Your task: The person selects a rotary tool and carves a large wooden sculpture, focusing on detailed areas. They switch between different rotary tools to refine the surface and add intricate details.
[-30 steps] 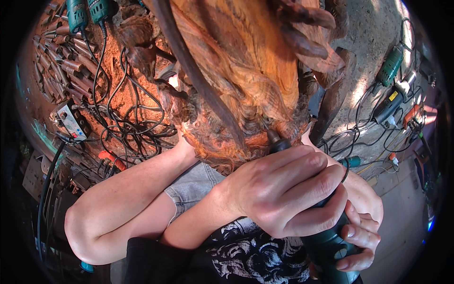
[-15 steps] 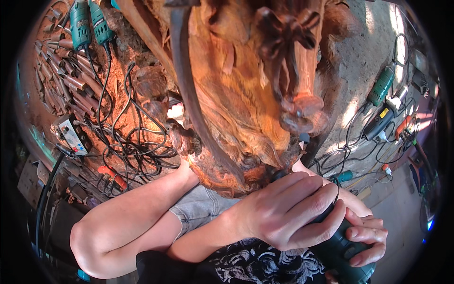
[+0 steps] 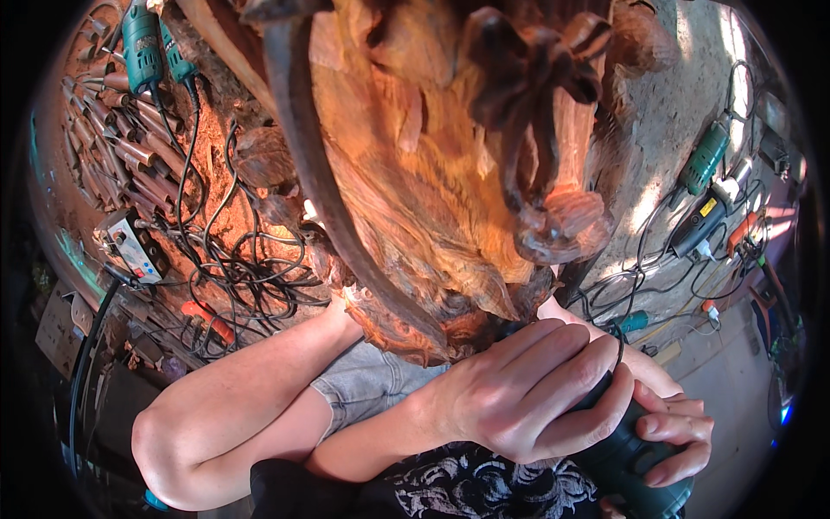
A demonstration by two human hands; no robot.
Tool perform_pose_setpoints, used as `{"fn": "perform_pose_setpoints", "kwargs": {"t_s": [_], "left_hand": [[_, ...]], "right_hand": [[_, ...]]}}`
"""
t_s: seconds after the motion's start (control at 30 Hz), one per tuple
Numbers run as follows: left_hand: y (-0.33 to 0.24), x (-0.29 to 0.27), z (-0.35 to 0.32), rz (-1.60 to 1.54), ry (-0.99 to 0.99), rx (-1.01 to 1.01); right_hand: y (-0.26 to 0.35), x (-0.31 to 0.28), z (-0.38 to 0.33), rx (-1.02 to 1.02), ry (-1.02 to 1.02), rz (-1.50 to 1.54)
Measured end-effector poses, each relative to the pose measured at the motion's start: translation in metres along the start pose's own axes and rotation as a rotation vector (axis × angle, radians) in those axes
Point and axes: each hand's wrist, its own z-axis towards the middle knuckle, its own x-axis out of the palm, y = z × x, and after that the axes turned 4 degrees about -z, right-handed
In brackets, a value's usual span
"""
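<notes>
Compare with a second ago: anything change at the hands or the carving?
The view tilted: the wood carving now shows more of its dark flower, and the hands sit lower right in the picture. No grip change: left hand over the dark green power tool, right hand under it, tip at the carving's lower edge.

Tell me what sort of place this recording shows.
Most likely a woodcarving workshop: a large carved reddish wood piece, rows of chisels laid out at left, and green power tools with tangled cables on a dusty floor.
</notes>
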Motion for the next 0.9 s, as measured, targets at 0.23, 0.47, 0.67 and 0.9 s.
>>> {"fn": "perform_pose_setpoints", "kwargs": {"t_s": [0.23,0.47,0.67,0.9], "left_hand": [[-0.001,0.0,0.001,-0.016,0.011,-0.001],[0.001,0.0,0.001,-0.022,-0.003,0.001],[0.0,-0.008,0.006,-0.016,0.053,-0.042],[0.002,-0.006,0.007,0.031,0.072,-0.038]], "right_hand": [[0.0,0.005,-0.001,0.043,0.009,-0.004],[0.008,0.004,0.008,0.116,0.058,-0.021],[0.015,-0.001,0.009,0.201,0.093,-0.026],[-0.004,0.002,-0.002,0.059,-0.039,0.026]]}}
